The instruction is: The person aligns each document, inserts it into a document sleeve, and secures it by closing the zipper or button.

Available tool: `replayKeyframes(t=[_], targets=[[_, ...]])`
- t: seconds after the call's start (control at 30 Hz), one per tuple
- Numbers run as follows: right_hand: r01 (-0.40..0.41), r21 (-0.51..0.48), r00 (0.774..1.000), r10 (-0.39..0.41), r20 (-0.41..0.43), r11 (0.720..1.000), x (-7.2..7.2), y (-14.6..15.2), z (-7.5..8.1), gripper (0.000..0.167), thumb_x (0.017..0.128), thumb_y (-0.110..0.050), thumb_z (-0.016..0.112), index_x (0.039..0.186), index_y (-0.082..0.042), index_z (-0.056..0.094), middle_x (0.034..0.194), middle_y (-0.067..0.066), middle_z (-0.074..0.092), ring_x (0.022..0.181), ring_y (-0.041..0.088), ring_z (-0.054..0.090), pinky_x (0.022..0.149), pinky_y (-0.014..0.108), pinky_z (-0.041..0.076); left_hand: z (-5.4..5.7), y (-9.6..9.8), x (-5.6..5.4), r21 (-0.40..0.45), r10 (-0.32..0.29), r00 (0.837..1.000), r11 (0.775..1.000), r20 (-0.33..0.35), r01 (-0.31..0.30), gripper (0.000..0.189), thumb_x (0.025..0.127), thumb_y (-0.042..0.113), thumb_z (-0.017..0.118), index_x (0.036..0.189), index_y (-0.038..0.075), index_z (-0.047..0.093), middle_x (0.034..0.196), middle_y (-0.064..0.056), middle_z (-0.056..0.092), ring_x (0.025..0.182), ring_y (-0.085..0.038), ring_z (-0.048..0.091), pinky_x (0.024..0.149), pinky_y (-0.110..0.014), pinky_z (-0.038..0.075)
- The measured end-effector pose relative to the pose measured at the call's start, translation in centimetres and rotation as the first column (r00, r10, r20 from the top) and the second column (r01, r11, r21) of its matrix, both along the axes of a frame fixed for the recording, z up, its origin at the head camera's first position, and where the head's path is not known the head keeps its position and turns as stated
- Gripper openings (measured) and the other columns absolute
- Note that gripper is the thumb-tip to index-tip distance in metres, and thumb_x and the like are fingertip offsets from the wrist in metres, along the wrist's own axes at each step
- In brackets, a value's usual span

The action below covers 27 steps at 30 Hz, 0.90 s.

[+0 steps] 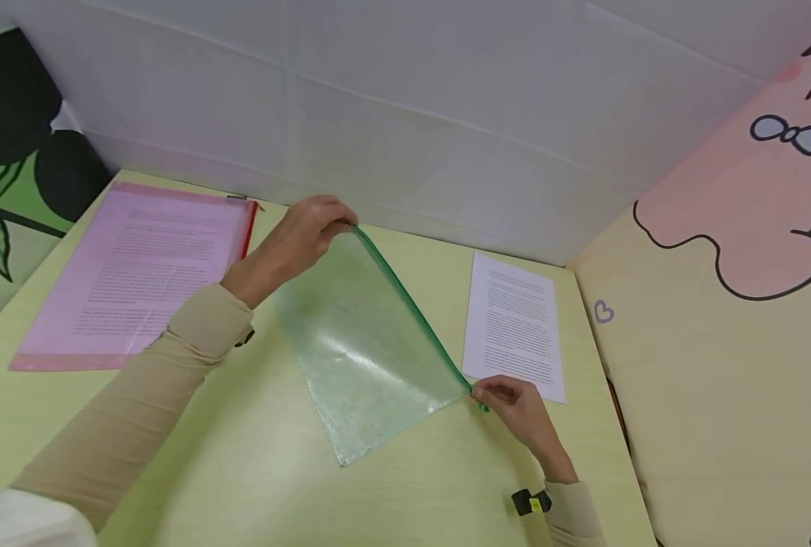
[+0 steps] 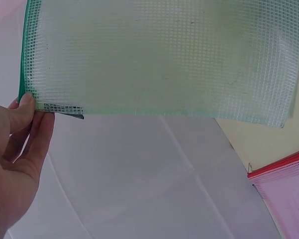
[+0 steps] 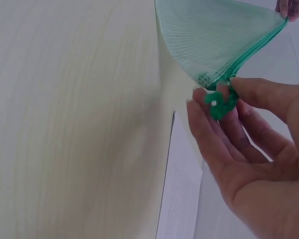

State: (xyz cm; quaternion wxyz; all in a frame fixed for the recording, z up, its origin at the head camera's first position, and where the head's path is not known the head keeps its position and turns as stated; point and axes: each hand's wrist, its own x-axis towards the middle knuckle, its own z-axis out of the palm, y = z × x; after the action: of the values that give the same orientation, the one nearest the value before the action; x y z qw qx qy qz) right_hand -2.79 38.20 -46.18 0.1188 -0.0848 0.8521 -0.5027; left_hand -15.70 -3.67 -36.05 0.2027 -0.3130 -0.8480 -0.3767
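Note:
A clear green mesh zipper pouch (image 1: 371,342) is held up at a slant over the table, its green zipper edge stretched between both hands. My left hand (image 1: 312,228) pinches the far end of that edge; in the left wrist view, the thumb and fingers of the left hand (image 2: 20,149) grip the corner. At the near end, my right hand (image 1: 514,406) pinches the other zipper corner. A green zipper pull (image 3: 221,103) hangs by the fingers of the right hand (image 3: 253,144) in the right wrist view. The pouch looks flat, with no papers visible inside.
A pink zipper pouch (image 1: 152,266) with a printed sheet inside lies at the left of the table (image 1: 261,486). White printed paper (image 1: 517,327) lies at the right. A white wall covering (image 1: 405,114) rises behind, and a decorated panel (image 1: 720,342) stands at the right.

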Motion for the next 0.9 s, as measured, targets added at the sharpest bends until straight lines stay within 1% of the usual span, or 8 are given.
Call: replayKeyframes(t=[0.13, 0.2, 0.33, 0.43, 0.6, 0.7, 0.77, 0.9], targets=[[-0.031, 0.048, 1.000, 0.031, 0.005, 0.998, -0.2, -0.3, 0.2, 0.012, 0.096, -0.008, 0.073, 0.104, 0.001, 0.073, 0.098, 0.015, 0.074, 0.092, 0.030, 0.073, 0.081, 0.023, 0.058, 0.2, 0.2, 0.0, -0.007, -0.020, 1.000, 1.000, 0.006, 0.020, 0.010, 0.092, -0.009, 0.069, 0.101, -0.007, 0.072, 0.096, -0.016, 0.070, 0.090, -0.031, 0.067, 0.082, -0.043, 0.057], [-0.030, 0.065, 0.999, 0.029, 0.022, 0.997, -0.4, -0.4, 0.3, 0.014, 0.096, -0.010, 0.073, 0.105, 0.000, 0.072, 0.099, 0.014, 0.074, 0.093, 0.027, 0.073, 0.080, 0.023, 0.057, 0.3, 0.2, 0.0, -0.018, -0.028, 1.000, 0.999, 0.011, 0.028, 0.010, 0.092, -0.009, 0.069, 0.101, -0.007, 0.072, 0.095, -0.016, 0.070, 0.090, -0.031, 0.067, 0.082, -0.043, 0.057], [-0.030, 0.078, 0.999, 0.027, 0.037, 0.997, -0.9, -0.9, 0.5, 0.022, 0.096, -0.017, 0.075, 0.110, -0.001, 0.072, 0.101, 0.012, 0.073, 0.092, 0.029, 0.074, 0.076, 0.024, 0.056, 0.4, 0.2, 0.1, -0.034, -0.037, 0.999, 0.999, 0.021, 0.038, 0.010, 0.092, -0.009, 0.069, 0.101, -0.007, 0.072, 0.095, -0.016, 0.070, 0.090, -0.031, 0.067, 0.083, -0.043, 0.057], [-0.049, 0.083, 0.999, 0.048, 0.016, 0.995, -1.3, -1.5, 0.5, 0.027, 0.096, -0.019, 0.075, 0.114, 0.001, 0.071, 0.104, 0.012, 0.073, 0.094, 0.030, 0.073, 0.079, 0.026, 0.057, 0.5, 0.2, 0.1, -0.033, -0.044, 0.999, 0.998, 0.027, 0.045, 0.010, 0.091, -0.009, 0.070, 0.101, -0.007, 0.072, 0.095, -0.016, 0.070, 0.091, -0.031, 0.067, 0.084, -0.043, 0.057], [-0.108, 0.068, 0.993, 0.111, -0.042, 0.992, -2.1, -2.9, 0.4, 0.031, 0.095, -0.013, 0.074, 0.121, 0.004, 0.069, 0.115, 0.016, 0.072, 0.105, 0.030, 0.071, 0.089, 0.030, 0.058, 0.5, 0.3, 0.2, -0.030, -0.065, 0.998, 0.997, 0.025, 0.066, 0.010, 0.091, -0.009, 0.071, 0.101, -0.007, 0.072, 0.094, -0.015, 0.070, 0.090, -0.030, 0.066, 0.084, -0.042, 0.056], [-0.127, 0.059, 0.988, 0.132, -0.079, 0.990, -2.5, -3.8, 0.5, 0.031, 0.095, -0.011, 0.075, 0.122, 0.003, 0.068, 0.118, 0.017, 0.071, 0.106, 0.030, 0.070, 0.090, 0.032, 0.058, 0.6, 0.3, 0.3, -0.028, -0.075, 0.997, 0.997, 0.018, 0.075, 0.010, 0.090, -0.009, 0.071, 0.100, -0.006, 0.072, 0.094, -0.014, 0.069, 0.089, -0.030, 0.066, 0.084, -0.041, 0.056], [-0.128, 0.058, 0.986, 0.133, -0.096, 0.990, -2.8, -4.3, 0.5, 0.031, 0.094, -0.012, 0.075, 0.122, 0.001, 0.070, 0.117, 0.015, 0.072, 0.105, 0.029, 0.071, 0.089, 0.031, 0.058, 0.7, 0.4, 0.4, -0.027, -0.080, 0.997, 0.996, 0.017, 0.081, 0.011, 0.090, -0.009, 0.072, 0.100, -0.006, 0.072, 0.094, -0.014, 0.069, 0.089, -0.029, 0.066, 0.084, -0.041, 0.056], [-0.121, 0.071, 0.984, 0.129, -0.126, 0.990, -3.0, -5.0, 0.5, 0.024, 0.093, -0.011, 0.076, 0.116, -0.003, 0.074, 0.107, 0.010, 0.075, 0.097, 0.025, 0.073, 0.084, 0.031, 0.059, 0.9, 0.8, 0.6, -0.023, -0.083, 0.996, 0.996, 0.019, 0.084, 0.012, 0.089, -0.009, 0.072, 0.100, -0.005, 0.073, 0.094, -0.014, 0.069, 0.089, -0.030, 0.066, 0.084, -0.040, 0.056]])
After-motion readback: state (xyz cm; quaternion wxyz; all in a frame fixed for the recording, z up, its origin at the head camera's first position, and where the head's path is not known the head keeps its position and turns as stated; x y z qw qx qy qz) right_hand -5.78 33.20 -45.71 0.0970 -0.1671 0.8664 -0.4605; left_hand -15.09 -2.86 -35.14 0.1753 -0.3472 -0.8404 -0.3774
